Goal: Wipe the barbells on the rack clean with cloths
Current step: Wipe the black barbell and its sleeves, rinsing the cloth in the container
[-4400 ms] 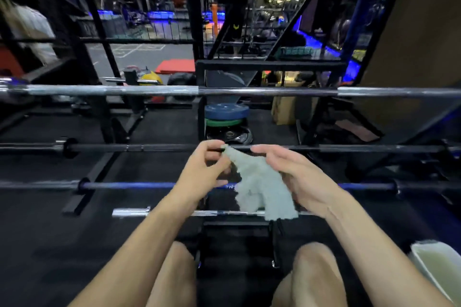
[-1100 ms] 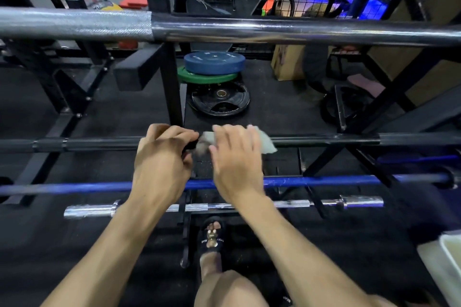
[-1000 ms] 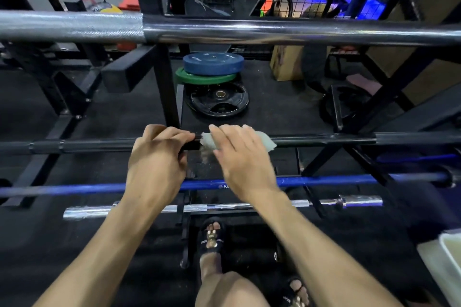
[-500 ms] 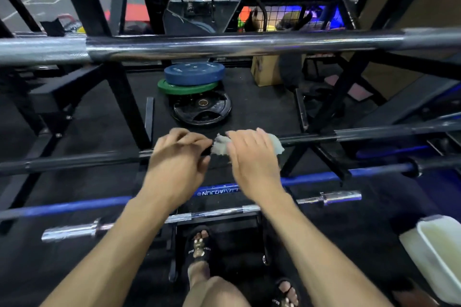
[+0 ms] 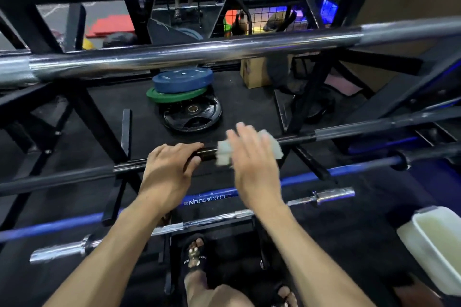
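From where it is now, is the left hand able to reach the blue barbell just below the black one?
Probably yes. The left hand grips the black barbell, and the blue barbell runs right under its wrist with nothing lying between. It would first have to let go of the black bar.

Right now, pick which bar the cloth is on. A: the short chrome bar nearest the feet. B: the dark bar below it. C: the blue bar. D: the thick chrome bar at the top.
B: the cloth lies over the dark bar, under the right hand, and the left hand grips that same bar beside it.
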`<state>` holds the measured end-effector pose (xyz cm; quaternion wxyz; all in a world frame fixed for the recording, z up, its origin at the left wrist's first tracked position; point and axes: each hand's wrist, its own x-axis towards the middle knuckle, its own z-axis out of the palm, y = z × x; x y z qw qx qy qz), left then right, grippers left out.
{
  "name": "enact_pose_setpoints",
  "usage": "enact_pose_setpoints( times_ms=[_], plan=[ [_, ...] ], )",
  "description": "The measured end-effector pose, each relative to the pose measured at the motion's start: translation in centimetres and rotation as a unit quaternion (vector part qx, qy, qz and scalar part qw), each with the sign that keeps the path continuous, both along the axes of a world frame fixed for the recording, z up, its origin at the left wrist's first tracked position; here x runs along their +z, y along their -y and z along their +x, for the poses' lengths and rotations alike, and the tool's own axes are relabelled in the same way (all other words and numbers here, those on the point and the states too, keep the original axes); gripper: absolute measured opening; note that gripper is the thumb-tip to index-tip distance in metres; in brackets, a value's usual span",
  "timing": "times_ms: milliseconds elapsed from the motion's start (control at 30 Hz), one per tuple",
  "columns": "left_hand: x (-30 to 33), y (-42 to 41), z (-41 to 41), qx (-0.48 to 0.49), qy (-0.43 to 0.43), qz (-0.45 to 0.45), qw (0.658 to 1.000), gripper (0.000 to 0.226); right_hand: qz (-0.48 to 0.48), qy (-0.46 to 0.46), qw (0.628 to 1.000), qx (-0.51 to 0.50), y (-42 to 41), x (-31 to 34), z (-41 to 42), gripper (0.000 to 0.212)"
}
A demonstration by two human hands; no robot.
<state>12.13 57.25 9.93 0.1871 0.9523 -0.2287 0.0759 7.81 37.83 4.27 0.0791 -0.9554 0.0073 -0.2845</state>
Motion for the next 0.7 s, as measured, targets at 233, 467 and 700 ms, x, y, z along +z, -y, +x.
enact_pose_setpoints(
  times_ms=[233, 467, 700],
  plan=[
    [0.2, 0.4, -0.4, 0.008, -0.002, -0.005, 1.0, 0.033, 0.135, 0.039, 0.987, -0.08, -4.5, 0.1, -0.2, 0.059],
    [2.2, -2.0, -1.5, -0.032, -0.064, -0.04, 0.997, 0.056, -0.009, 0.013, 0.999, -0.035, 3.3, 3.3, 0.7, 0.029],
    [4.2, -9.3, -3.7, 0.118, -0.001, -0.097, 0.988, 0.057, 0.029, -0.07, 0.989, -0.131, -3.5, 5.9, 2.4, 0.035]
  ],
)
